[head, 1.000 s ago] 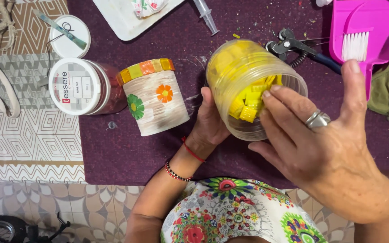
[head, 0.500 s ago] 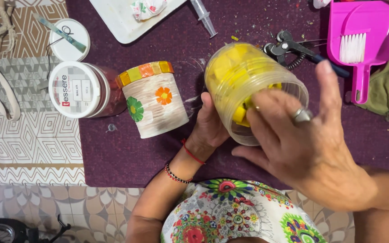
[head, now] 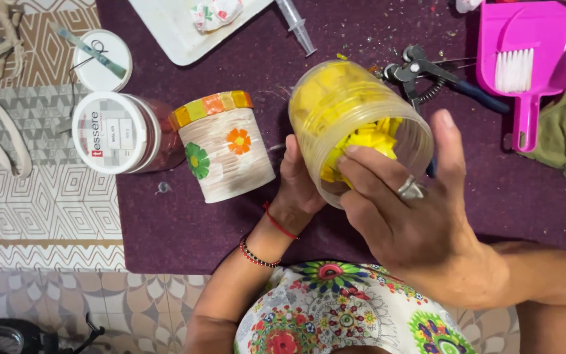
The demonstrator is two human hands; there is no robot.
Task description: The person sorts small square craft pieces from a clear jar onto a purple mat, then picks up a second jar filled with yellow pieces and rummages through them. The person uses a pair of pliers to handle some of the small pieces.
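A dark purple cloth (head: 185,229) covers the counter, speckled with crumbs, with patterned floor tiles showing along its near edge. In the middle of it the person tips a clear plastic jar (head: 355,124) on its side, so its long axis runs from the closed bottom, far and to the left, toward the open mouth, which faces the right hand (head: 414,223). The left hand (head: 299,187) is cupped under the jar's left flank, fingers wrapped out of sight behind it, steadying it. The right hand comes at the mouth from the near side; its fingertips (head: 355,152) are inside the rim, among the yellow tile pieces (head: 361,141), while the thumb stands up outside the rim on the right. Whether the fingers have pinched a piece I cannot tell; they look loosely curled together, not spread.

Beyond the right hand's thumb lie black nippers (head: 427,72), and farther right a pink dustpan (head: 532,59) with a small brush. Left of the left hand stands a flower-decorated pot (head: 221,147), and past it a white-lidded jar (head: 116,134) lying over.
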